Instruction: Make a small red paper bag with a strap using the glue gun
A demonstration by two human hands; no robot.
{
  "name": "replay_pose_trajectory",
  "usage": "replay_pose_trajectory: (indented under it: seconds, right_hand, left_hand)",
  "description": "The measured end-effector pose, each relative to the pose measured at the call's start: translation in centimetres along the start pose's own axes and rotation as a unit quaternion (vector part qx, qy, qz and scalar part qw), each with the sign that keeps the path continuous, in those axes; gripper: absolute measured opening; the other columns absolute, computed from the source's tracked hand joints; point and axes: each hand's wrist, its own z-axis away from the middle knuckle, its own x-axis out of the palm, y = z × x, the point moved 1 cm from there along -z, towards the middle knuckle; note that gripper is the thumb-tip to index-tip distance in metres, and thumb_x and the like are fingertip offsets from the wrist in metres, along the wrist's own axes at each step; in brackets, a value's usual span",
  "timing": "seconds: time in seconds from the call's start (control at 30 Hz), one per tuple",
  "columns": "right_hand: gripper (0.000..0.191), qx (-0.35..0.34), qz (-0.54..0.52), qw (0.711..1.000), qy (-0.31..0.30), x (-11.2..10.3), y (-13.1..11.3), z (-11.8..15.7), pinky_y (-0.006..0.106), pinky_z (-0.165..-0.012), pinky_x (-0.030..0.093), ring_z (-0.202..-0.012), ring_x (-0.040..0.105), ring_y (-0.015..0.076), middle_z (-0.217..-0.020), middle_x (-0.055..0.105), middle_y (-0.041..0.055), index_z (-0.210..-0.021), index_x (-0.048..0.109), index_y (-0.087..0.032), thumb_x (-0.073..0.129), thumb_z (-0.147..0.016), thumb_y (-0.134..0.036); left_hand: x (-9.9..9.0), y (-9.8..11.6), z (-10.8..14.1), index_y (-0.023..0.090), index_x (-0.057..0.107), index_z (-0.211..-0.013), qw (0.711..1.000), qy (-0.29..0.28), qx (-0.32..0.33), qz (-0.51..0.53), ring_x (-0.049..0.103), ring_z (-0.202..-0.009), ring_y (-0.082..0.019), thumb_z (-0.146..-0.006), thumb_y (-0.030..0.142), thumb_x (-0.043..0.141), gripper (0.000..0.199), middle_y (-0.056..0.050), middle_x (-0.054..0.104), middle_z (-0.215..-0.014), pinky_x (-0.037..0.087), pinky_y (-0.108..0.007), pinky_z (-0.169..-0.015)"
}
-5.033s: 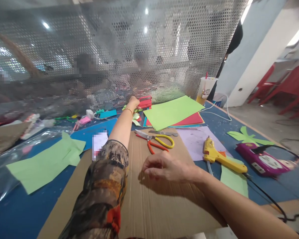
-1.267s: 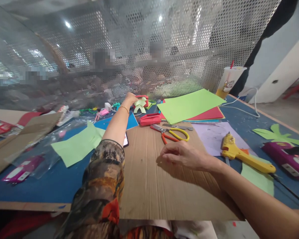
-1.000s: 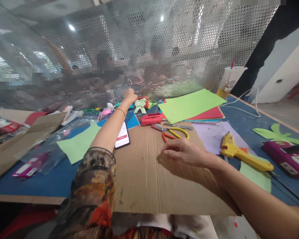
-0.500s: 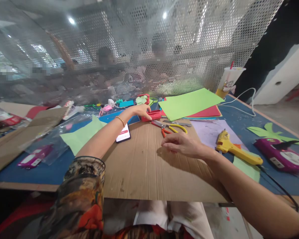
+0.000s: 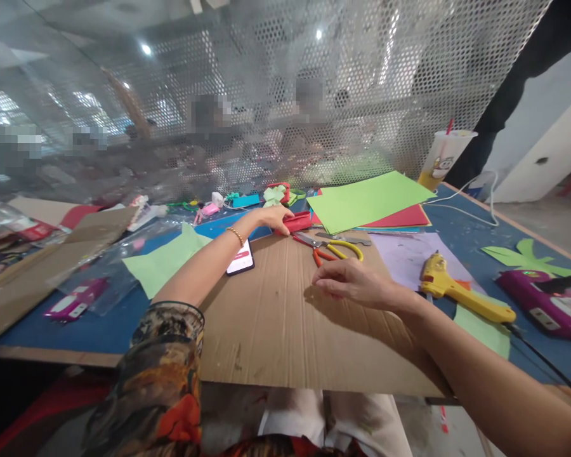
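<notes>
My left hand (image 5: 273,219) reaches to the back of the cardboard sheet (image 5: 266,317). Its thumb and fingers curve around the left end of a red, elongated object (image 5: 299,221) whose kind I cannot make out. Over the cardboard, my right hand (image 5: 352,282) hovers with loosely bent fingers and nothing visible in them. Just behind it lie scissors (image 5: 337,249) with one orange and one yellow handle. A smartphone (image 5: 242,259) with a lit screen lies under my left forearm, partly covered by it.
Green paper sheets (image 5: 371,200) lie over red ones at the back. To the right are a yellow glue gun (image 5: 461,295), purple paper (image 5: 404,251), a purple power strip (image 5: 547,304) and a drink cup (image 5: 445,162). Pale green paper (image 5: 166,257) and another purple device (image 5: 76,299) are left.
The view has shifted slightly, so everything sits a little further right. Both hands stay in nearly the same places, and the red object has not visibly moved.
</notes>
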Motion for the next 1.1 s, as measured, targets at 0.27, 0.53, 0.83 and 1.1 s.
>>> replay_pose_trajectory:
  seconds: [0.27, 0.53, 0.83, 1.1]
  right_hand:
    - [0.028, 0.007, -0.006, 1.0, -0.004, 0.1, -0.4, 0.1, 0.028, -0.061, 0.042, -0.063, 0.057, 0.0142, -0.069, 0.061, 0.0001, -0.088, 0.07, -0.02, 0.055, -0.095, -0.042]
    - [0.025, 0.005, 0.026, 1.0, 0.003, 0.2, -0.3, 0.1, 0.027, -0.062, 0.04, -0.064, 0.055, 0.0128, -0.07, 0.063, 0.0007, -0.087, 0.073, -0.019, 0.054, -0.096, -0.033]
    - [0.025, -0.008, 0.044, 0.999, 0.001, 0.1, -0.4, 0.2, 0.027, -0.062, 0.04, -0.065, 0.057, 0.0126, -0.075, 0.069, 0.0025, -0.091, 0.077, -0.018, 0.056, -0.097, -0.028]
    - [0.025, 0.003, 0.036, 0.999, 0.007, 0.1, -0.3, 0.2, 0.028, -0.062, 0.041, -0.065, 0.057, 0.0135, -0.074, 0.069, 0.0023, -0.09, 0.077, -0.019, 0.057, -0.097, -0.032]
  left_hand:
    - [0.7, 0.5, 0.0, 0.02, 0.067, -0.149, 0.984, 0.153, -0.041, -0.075, 0.062, -0.134, -0.037, -0.083, 0.029, 0.077, 0.067, -0.017, 0.072, -0.142, 0.047, -0.045, -0.111]
    - [1.3, -0.4, -1.4, 0.01, 0.06, -0.15, 0.957, 0.252, -0.082, -0.118, 0.051, -0.14, -0.042, -0.096, 0.009, 0.054, 0.055, -0.027, 0.059, -0.154, 0.04, -0.055, -0.113]
    - [2.5, -1.2, -2.3, 0.012, 0.056, -0.152, 0.959, 0.24, -0.093, -0.117, 0.051, -0.144, -0.04, -0.091, 0.008, 0.054, 0.061, -0.026, 0.056, -0.158, 0.038, -0.055, -0.118]
    - [2.0, -1.9, -2.3, 0.021, 0.055, -0.153, 0.969, 0.202, -0.087, -0.109, 0.047, -0.148, -0.037, -0.085, 0.014, 0.072, 0.07, -0.019, 0.057, -0.158, 0.034, -0.052, -0.123]
